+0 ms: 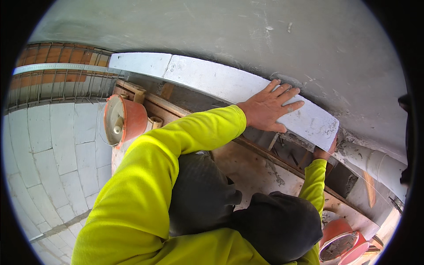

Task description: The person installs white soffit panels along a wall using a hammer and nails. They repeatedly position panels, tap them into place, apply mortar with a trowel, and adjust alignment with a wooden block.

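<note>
Left white block (141, 63), right white block (212, 78) sit end to end along grey wall (212, 26). Left hand (271, 107) open, flat on the latter; right hand (323, 153) at its end, can't tell grip. Looks placed; final seating probably left.

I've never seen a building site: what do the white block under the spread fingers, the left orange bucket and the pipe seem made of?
The white block looks like lightweight concrete: matte, chalky, speckled. The bucket is probably plastic: smooth, orange, grey-smeared. The pipe seems plastic: smooth, pale, dirt-marked.
</note>
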Demonstrator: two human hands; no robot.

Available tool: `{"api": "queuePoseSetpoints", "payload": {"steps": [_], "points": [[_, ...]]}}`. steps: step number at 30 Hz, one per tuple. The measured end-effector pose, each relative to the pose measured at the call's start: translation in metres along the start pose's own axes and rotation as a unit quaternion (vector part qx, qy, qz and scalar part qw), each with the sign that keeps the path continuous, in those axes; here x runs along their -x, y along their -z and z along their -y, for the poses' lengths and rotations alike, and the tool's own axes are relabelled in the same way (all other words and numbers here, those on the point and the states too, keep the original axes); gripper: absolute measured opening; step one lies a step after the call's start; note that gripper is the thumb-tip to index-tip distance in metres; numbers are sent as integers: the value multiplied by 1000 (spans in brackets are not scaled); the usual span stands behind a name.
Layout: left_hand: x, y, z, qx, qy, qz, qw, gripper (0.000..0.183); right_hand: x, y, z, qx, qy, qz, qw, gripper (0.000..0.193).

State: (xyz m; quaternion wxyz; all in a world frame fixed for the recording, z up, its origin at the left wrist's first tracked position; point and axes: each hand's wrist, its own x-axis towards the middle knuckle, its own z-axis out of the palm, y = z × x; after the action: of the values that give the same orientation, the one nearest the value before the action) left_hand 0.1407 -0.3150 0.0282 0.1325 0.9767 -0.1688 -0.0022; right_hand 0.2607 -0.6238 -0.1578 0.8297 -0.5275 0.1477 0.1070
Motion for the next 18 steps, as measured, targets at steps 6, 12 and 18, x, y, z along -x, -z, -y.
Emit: {"api": "queuePoseSetpoints", "payload": {"steps": [6, 12, 18], "points": [[20, 1, 25, 21, 53, -53, 997, 75, 25, -22, 20, -21, -21, -14, 999, 45], [118, 40, 115, -68, 242, -113, 961, 55, 42, 0, 13, 19, -25, -85, 996, 44], [139, 21, 133, -49, 277, -130, 951, 54, 20, 56, -12, 453, 195, 34, 870, 36]]}}
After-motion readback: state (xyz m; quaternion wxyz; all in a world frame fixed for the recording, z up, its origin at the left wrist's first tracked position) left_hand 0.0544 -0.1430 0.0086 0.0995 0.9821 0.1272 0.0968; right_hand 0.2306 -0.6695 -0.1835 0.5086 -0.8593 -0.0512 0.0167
